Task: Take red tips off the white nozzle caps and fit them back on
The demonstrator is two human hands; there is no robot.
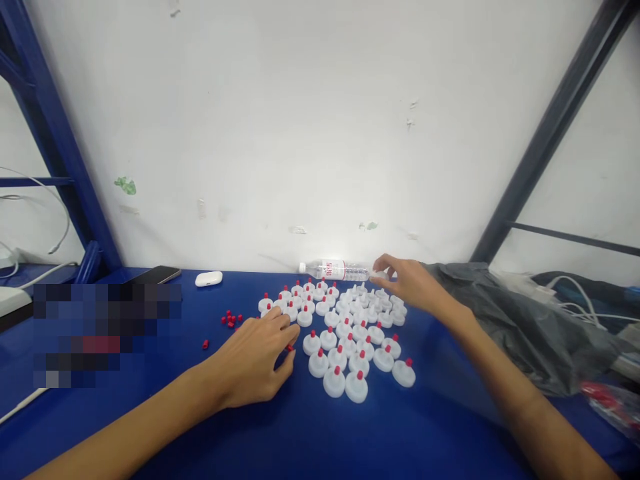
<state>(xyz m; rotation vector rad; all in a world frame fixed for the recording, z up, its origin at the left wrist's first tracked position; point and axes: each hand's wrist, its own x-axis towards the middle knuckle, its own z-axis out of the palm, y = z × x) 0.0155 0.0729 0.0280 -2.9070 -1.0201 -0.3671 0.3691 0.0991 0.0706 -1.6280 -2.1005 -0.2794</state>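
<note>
My left hand [263, 357] is closed in a pinch on a small red cap [289, 347], just left of the front group of white lids. At the back right, my right hand [403, 280] has thumb and fingers closed on a white nozzle lid [381, 275], partly hidden by the fingers. Many round white lids with red-tipped nozzles [335, 381] stand upright on the blue table [240, 440]. Below my right hand is a cluster of white lids with bare nozzles [371, 313]. Several loose red caps [231, 320] lie beyond my left wrist.
A clear plastic bottle [333, 269] lies along the wall behind the lids. A white earbud case [209, 279] and a dark phone [155, 275] are at the back left. Dark grey plastic sheeting [525, 320] covers the right side, near a clear bag with red pieces [607, 403].
</note>
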